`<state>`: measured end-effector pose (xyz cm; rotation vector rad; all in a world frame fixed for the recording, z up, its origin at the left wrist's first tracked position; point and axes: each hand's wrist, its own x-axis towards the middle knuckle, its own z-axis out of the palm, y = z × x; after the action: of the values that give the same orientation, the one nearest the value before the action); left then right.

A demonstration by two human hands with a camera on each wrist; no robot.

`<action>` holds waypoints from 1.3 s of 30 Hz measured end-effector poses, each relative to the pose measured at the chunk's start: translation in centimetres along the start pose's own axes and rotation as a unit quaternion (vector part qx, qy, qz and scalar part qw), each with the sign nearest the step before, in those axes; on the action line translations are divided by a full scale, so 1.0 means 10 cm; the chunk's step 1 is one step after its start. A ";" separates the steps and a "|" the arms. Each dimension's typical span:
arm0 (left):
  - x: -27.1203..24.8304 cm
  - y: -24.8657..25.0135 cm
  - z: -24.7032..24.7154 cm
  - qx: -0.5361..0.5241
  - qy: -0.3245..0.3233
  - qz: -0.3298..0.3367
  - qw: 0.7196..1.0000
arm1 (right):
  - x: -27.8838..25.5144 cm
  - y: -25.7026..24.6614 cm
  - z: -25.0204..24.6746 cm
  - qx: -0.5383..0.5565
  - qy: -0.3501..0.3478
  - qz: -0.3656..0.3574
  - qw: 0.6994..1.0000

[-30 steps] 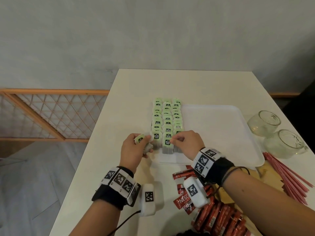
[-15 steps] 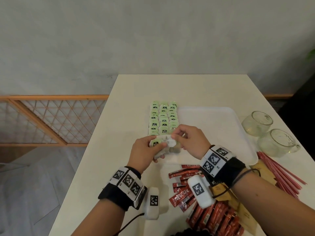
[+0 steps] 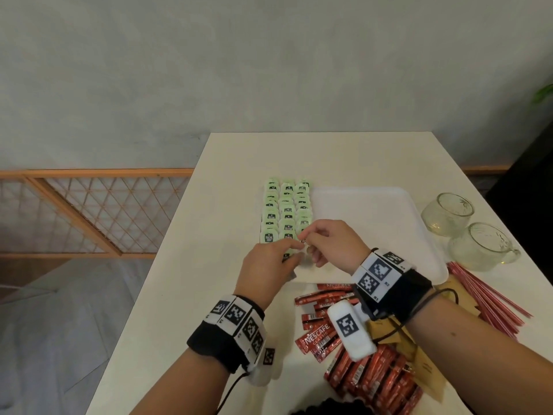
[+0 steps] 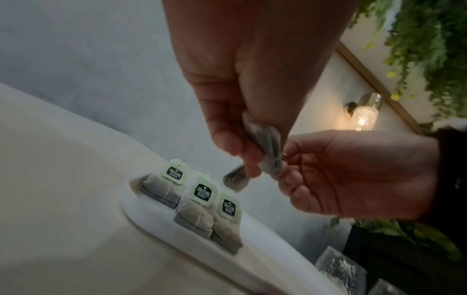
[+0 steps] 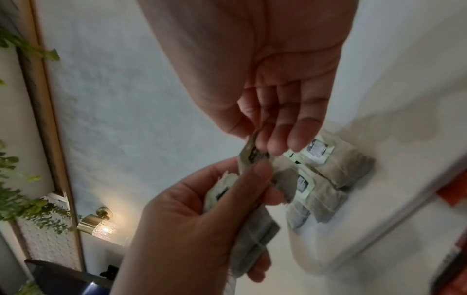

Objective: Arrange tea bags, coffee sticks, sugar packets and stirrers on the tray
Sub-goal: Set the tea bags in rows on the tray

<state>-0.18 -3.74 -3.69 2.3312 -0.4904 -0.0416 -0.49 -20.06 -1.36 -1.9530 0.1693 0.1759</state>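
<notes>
Cream desk [image 3: 344, 154] bare toward far edge. White tray [image 3: 374, 217] mid-desk, right half free; tea bags [image 3: 287, 211] along its left edge, tags reading "McCoy teas" in wrist views only. "NESCAFE CLASSIC" coffee sticks [image 3: 320, 339] near front edge. Left hand [image 3: 269, 268] gripping tea-bag bundle [image 5: 255, 235]; right hand [image 3: 332, 244] pinching one tag [image 5: 255, 153].
</notes>
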 end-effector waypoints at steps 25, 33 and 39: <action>0.13 -0.64 -0.63 -0.146 -0.023 -0.166 0.975 | 0.45 0.07 0.44 -0.251 -0.069 -0.056 0.964; 0.17 -0.80 -0.67 -0.102 -0.023 -0.158 0.982 | 0.55 -0.01 0.50 -0.311 -0.054 -0.064 0.947; 0.20 -0.78 -0.66 -0.113 -0.026 -0.147 0.982 | 0.57 -0.05 0.58 -0.298 -0.043 -0.064 0.951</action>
<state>5.42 5.05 -4.04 2.1632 -0.1523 -0.2857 4.92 -14.72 -4.23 -2.5431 -0.0832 0.2471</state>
